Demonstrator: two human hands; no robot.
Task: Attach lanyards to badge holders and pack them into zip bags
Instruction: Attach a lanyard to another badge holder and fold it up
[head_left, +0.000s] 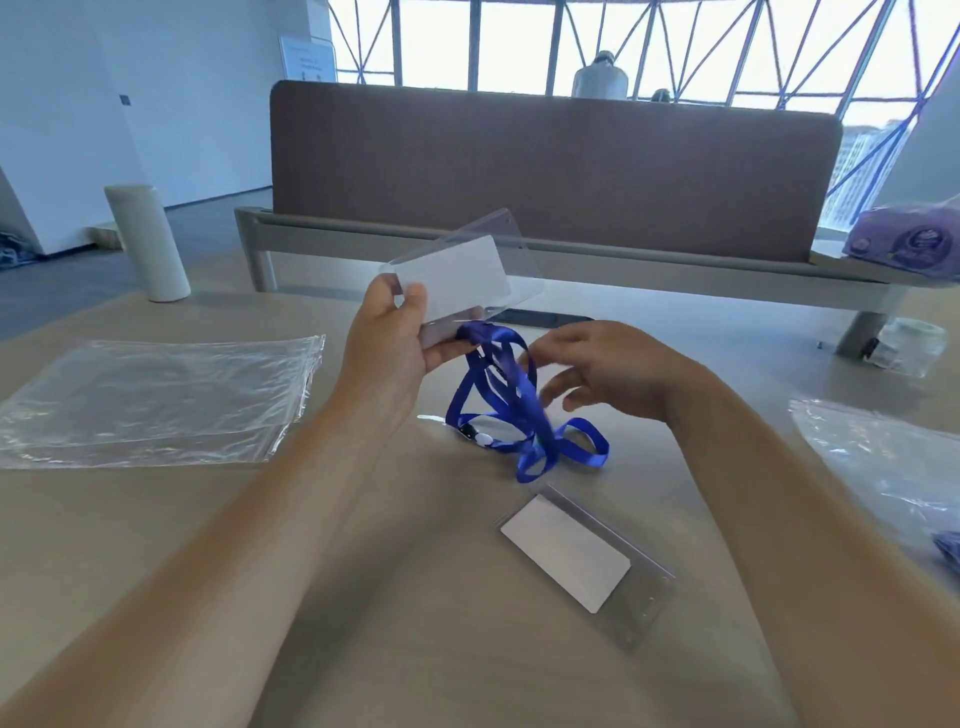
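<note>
My left hand (389, 338) pinches a clear badge holder (467, 273) with a white card inside and lifts it above the table. A blue lanyard (511, 410) hangs from the holder's lower end, and its loops trail onto the table beside a small black and white clip. My right hand (597, 374) hovers just right of the lanyard with fingers spread and blurred, holding nothing. A second badge holder (576, 556) with a white card lies flat on the table nearer to me.
A stack of empty zip bags (156, 400) lies at the left. Another zip bag (893, 467) with something blue in it is at the right edge. A white bottle (148, 244) stands at the back left, a brown divider panel (545, 166) behind, a purple packet (909, 239) far right.
</note>
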